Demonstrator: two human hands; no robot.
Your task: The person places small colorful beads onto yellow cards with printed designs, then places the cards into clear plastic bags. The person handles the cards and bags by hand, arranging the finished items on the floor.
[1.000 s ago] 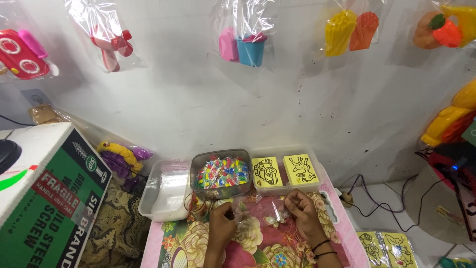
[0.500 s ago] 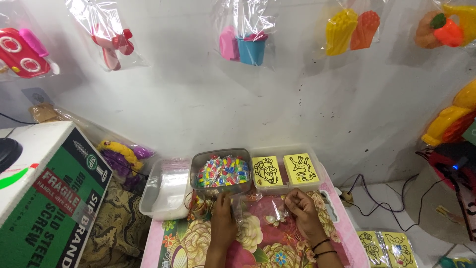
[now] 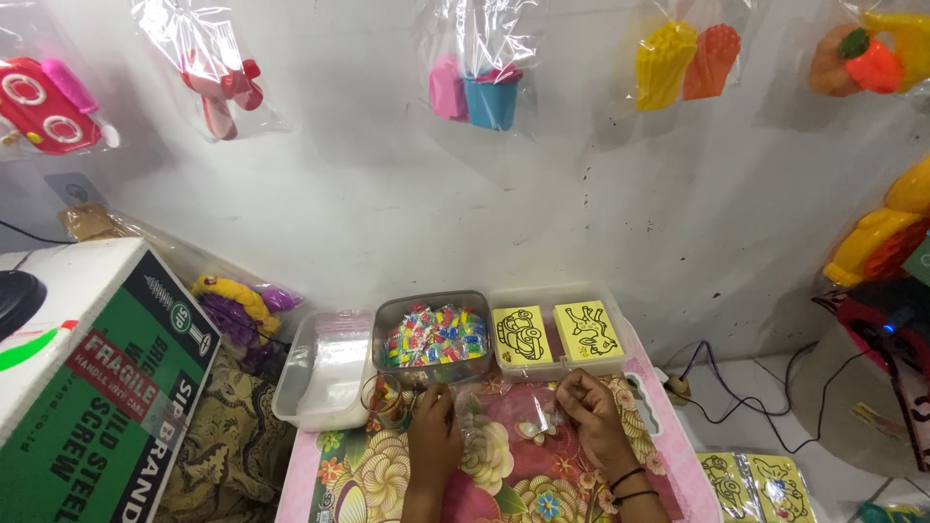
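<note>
Fingers of my left hand (image 3: 433, 424) curl over a small clear plastic bag (image 3: 472, 418) on the flowered surface (image 3: 504, 484); whether they pinch it I cannot tell. My right hand (image 3: 589, 415), with dark bands at the wrist, closes its fingers on the bag's other end, just beside some small pieces (image 3: 536, 427) lying on the cloth. Directly beyond my hands sits a tray of bright little candies (image 3: 434, 336), touching a clear box (image 3: 557, 334) with two yellow picture cards. An empty clear tub (image 3: 325, 371) stands left of the tray.
</note>
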